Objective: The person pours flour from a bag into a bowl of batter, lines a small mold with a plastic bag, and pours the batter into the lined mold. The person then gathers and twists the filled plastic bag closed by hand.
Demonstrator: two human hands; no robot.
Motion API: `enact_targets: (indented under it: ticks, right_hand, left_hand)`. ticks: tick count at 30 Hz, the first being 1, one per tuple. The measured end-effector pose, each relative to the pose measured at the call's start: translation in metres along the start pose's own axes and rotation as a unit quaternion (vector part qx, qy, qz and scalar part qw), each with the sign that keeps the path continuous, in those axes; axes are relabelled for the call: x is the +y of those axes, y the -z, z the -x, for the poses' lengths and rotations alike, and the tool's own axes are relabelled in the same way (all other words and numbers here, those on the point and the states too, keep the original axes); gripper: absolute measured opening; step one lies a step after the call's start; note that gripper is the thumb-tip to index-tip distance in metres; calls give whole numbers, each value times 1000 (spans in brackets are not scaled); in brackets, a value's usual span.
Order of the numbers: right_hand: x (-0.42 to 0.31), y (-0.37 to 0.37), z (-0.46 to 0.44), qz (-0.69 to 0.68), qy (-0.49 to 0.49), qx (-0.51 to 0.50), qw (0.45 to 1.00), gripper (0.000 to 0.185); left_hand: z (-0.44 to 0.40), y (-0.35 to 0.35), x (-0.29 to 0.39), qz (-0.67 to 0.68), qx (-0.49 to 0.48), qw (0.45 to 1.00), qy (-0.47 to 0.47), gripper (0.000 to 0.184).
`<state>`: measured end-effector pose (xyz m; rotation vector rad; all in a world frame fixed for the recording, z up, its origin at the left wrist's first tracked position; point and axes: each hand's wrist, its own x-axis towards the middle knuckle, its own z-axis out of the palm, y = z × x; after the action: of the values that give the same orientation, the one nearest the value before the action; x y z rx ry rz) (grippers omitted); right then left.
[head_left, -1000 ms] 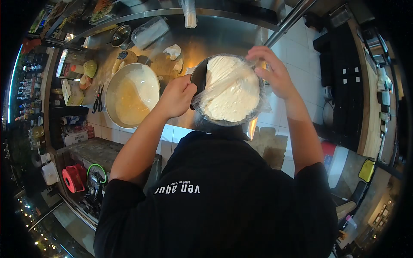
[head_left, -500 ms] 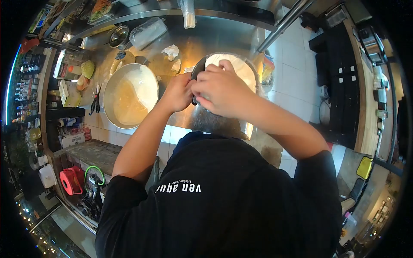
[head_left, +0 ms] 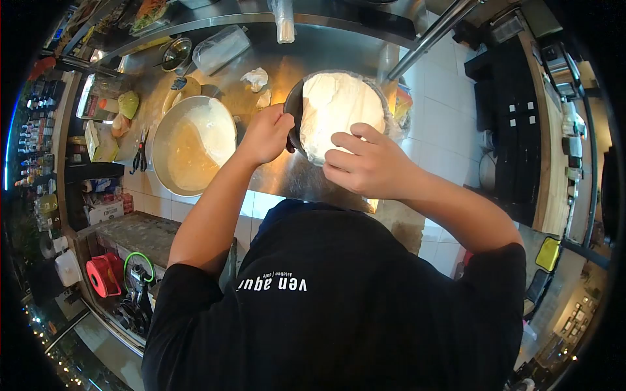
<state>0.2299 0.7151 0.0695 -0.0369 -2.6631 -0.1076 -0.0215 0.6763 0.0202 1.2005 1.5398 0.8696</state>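
Observation:
On the metal table stands a dark bowl (head_left: pixel 293 116), with clear plastic film (head_left: pixel 391 127) around its rim. Pale cream-white dough (head_left: pixel 336 101) fills much of it, its surface uneven. My left hand (head_left: pixel 268 135) is closed on the bowl's left rim, with the fingertips partly hidden. Over the lower right of the dough is my right hand (head_left: pixel 368 163), its fingers bent and spread apart; whether they touch the dough or the film I cannot tell. Left of the bowl sits a wide metal bowl (head_left: pixel 158 146) coated with pale yellowish batter (head_left: pixel 189 153).
Scissors (head_left: pixel 139 153) lie left of the metal bowl. Behind are crumpled white paper (head_left: pixel 255 79), a clear plastic bag (head_left: pixel 222 49) and a small metal bowl (head_left: pixel 177 55). A metal post (head_left: pixel 430 42) rises at the table's right corner, and a shelf (head_left: pixel 261 19) spans the back.
My right hand has moved from beside my left hand to the right and down, uncovering the dough. My left hand stays at the bowl's left rim.

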Motion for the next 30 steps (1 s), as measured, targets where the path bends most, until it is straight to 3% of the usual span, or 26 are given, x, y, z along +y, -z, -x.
enact_targets:
  ticks: [14,17,19,23,25,30]
  right_hand:
    - [5,24,52,52,-44,14,998,12]
    - [25,39,53,-18,-116,47,992,14]
    - [63,47,56,-57,-224,105,967,20]
    - [112,50,50,-65,-209,41,975,24]
    - [124,40,40,-61,-132,-5,989,26]
    - [137,26,31,-79,-98,-75,989,20]
  left_hand:
    - [-10,2,-6,8,-2,1000,-8,27]
    - [-12,4,-10,2,-6,1000,-14,27]
    - [-14,5,-18,-38,9,999,-34,26]
    - [-8,6,-6,-92,15,995,-42,26]
    - [-10,6,-13,-75,9,997,-21,25]
    - [-4,3,-8,-84,13,996,-32,25]
